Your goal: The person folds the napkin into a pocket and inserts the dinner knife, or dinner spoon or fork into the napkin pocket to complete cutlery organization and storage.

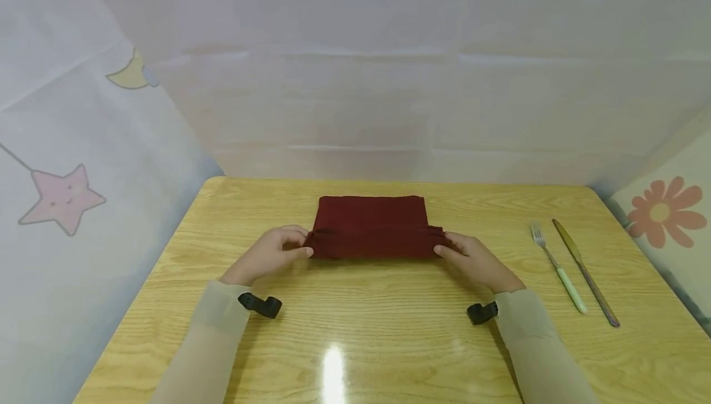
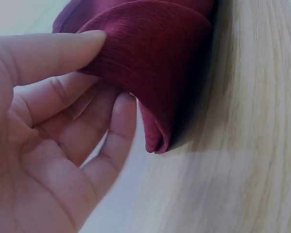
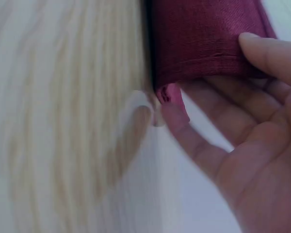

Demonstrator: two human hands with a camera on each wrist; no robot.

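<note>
Left hand (image 1: pixel 270 255) and right hand (image 1: pixel 476 261) each pinch an end of the folded maroon napkin (image 1: pixel 371 222) (frame centre); fork (image 1: pixel 557 266), knife (image 1: pixel 585 271) lie right.

A dark red cloth napkin (image 1: pixel 371 224) is lying folded on the wooden bench (image 1: pixel 389 342), near its far middle. Its near edge is sitting rolled into a thick fold, lifted slightly at both ends.

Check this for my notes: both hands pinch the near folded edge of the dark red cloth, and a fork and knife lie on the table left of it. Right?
Not quite. The head view shows the fork and knife right of the cloth, not left. The left hand and right hand do pinch its near folded edge.
</note>
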